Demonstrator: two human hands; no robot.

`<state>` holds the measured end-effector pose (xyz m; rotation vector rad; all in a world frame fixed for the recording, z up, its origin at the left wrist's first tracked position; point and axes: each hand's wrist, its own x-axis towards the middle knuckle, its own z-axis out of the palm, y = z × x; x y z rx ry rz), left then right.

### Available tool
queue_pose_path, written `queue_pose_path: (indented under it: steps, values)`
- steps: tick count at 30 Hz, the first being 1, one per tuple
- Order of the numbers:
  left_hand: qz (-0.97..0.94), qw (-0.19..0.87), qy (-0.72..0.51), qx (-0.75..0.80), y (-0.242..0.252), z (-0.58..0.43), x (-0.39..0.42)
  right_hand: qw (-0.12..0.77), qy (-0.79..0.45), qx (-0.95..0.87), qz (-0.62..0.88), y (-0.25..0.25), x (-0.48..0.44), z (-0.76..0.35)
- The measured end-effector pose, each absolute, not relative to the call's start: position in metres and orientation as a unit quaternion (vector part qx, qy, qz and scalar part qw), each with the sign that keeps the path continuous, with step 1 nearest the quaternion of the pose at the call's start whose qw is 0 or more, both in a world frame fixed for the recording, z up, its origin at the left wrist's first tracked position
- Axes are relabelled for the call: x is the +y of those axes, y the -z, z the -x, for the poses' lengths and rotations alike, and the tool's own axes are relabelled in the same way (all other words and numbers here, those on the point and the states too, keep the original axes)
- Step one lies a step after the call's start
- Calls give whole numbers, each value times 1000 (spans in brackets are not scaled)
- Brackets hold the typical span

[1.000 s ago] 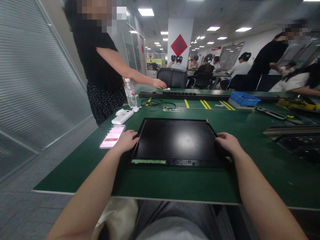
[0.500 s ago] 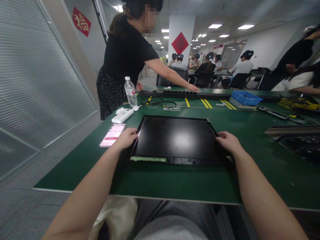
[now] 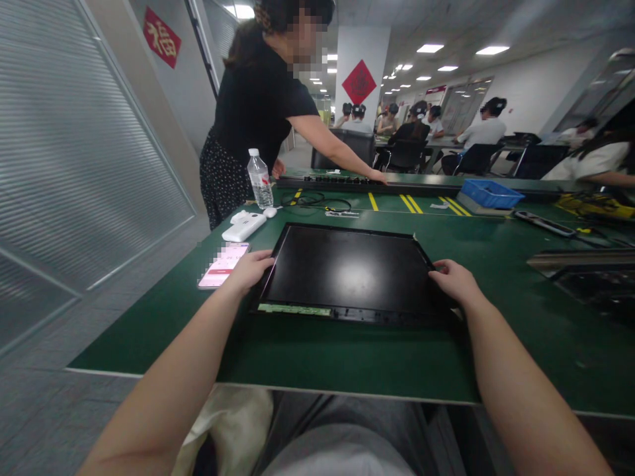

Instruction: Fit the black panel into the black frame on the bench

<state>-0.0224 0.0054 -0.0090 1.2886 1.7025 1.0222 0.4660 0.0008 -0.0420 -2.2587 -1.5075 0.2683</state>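
A black display panel [image 3: 347,268] lies in front of me, its dark screen reflecting a bright patch of light. Along its near edge runs a green circuit strip [image 3: 295,310] on the left part. My left hand [image 3: 253,270] grips the panel's left edge, fingers closed on the frame. On the opposite side, my right hand [image 3: 454,281] is closed on the right edge, thumb and index finger at the rim. The undersides of the fingers are hidden. Just left of my left hand rests a phone [image 3: 223,266] with a lit pink screen.
The green table [image 3: 347,360] carries a white power bank [image 3: 244,227], a water bottle [image 3: 260,180] and a black cable [image 3: 317,200] behind the panel. Farther right are a blue bin [image 3: 489,194] and dark parts [image 3: 590,281]. A co-worker [image 3: 268,99] reaches across the far rail.
Both hands keep their hold on the panel, which sits almost the same. The co-worker's outstretched hand has shifted slightly left. A standing person at the far right has left the view.
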Motion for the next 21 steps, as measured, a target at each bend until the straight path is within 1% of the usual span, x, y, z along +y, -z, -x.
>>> queue_pose_path:
  steps: [4,18,21]
  values:
    - [-496,383,-395,672,6,20,3,202,-91,-546,808,44,2,-468]
    - [-499,352,-392,688,7,22,6,202,-95,-548,806,42,1,-466]
    - [-494,365,-398,682,8,24,6,204,-97,-548,805,42,1,-466]
